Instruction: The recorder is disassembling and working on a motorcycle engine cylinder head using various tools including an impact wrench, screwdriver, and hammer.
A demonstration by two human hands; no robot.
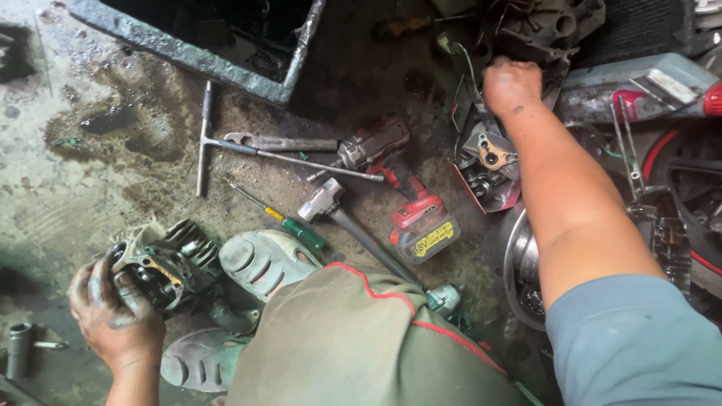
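An oil-stained concrete floor (90, 173) carries scattered tools; at near left the left hand (113, 312) is wrapped around a finned engine cylinder (169, 263) resting on the floor; at far right the right hand (511, 83) is closed into a fist among metal parts above a red tray (489, 195), what it grasps hidden; between lie a red cordless impact wrench (398, 188), a hammer (338, 214), a green-handled screwdriver (289, 224).

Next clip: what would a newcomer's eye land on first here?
Probably the red cordless impact wrench, lying mid-frame on the oily floor among a hammer and a T-handle wrench. At lower left, the grease-blackened left hand grips a finned engine cylinder. At upper right, the right hand reaches into a pile of metal parts.
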